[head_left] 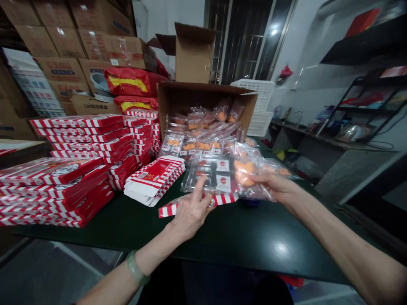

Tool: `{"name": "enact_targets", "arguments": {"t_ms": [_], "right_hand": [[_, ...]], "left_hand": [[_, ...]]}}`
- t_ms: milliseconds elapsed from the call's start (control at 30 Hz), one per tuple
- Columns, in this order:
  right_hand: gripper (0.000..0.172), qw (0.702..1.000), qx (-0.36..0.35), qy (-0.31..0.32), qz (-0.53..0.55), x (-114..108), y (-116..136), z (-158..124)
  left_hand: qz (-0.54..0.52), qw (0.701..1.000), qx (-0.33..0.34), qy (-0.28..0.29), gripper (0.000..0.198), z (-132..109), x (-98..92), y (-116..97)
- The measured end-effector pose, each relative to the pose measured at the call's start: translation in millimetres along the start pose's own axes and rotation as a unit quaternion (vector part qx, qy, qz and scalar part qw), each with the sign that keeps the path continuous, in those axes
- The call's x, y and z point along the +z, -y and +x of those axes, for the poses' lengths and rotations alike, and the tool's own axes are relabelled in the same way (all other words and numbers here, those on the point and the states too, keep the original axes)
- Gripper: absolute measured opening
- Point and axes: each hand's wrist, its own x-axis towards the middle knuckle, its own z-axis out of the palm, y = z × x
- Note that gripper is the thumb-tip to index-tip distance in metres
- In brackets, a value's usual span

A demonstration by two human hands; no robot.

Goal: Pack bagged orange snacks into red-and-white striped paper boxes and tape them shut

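Note:
A clear plastic packet [219,178] with dark compartments, white labels and orange pieces is held above the dark green table. My right hand [275,184] pinches its right end, closed on the film. My left hand [192,212] is closed over a flat red-and-white striped box [168,210], its index finger stretched onto the packet's near side. The packet covers most of this box, and some left fingertips are hidden. Behind, a large open carton [206,91] holds many similar packets [203,146]. Left of my hands lies a fanned stack of flattened striped boxes [155,176].
Tall stacks of striped boxes [51,190] stand at the left of the table [254,241]. Red and yellow bags [136,82] and brown cartons [63,42] are piled behind. A white crate [262,101] stands behind the carton; a counter with a kettle [354,131] is at right.

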Motion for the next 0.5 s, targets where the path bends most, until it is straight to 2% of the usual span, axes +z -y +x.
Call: {"name": "enact_targets", "arguments": {"t_ms": [67, 100, 167, 233, 333, 400, 500], "right_hand": [[0.026, 0.999, -0.009, -0.049, 0.021, -16.0, 16.4, -7.7], [0.028, 0.994, -0.056, -0.091, 0.027, -24.5, 24.2, -12.5], [0.03, 0.969, -0.192, -0.153, 0.036, -39.3, 35.8, -23.1], [0.029, 0.94, -0.296, -0.164, 0.045, -45.8, 40.4, -34.4], [0.025, 0.919, -0.361, -0.149, 0.047, -36.8, 38.4, -51.2], [0.028, 0.903, -0.404, -0.146, 0.015, -26.0, 36.5, -59.3], [0.031, 0.859, -0.468, -0.193, -0.084, -21.8, 38.0, -64.1]], "left_hand": [[-0.027, 0.999, -0.028, -0.006, 0.02, -6.5, -2.4, 12.6], [-0.053, 0.998, -0.043, -0.007, 0.022, -9.4, -3.9, 19.7], [-0.131, 0.988, -0.082, -0.01, 0.024, -13.1, -7.8, 32.9], [-0.229, 0.962, -0.145, -0.015, 0.026, -12.3, -12.1, 41.6], [-0.375, 0.895, -0.241, -0.014, 0.027, -4.5, -15.4, 44.1], [-0.462, 0.842, -0.28, -0.001, 0.029, -0.3, -12.9, 41.9], [-0.551, 0.773, -0.313, 0.016, 0.033, -3.7, -0.8, 39.9]]}}
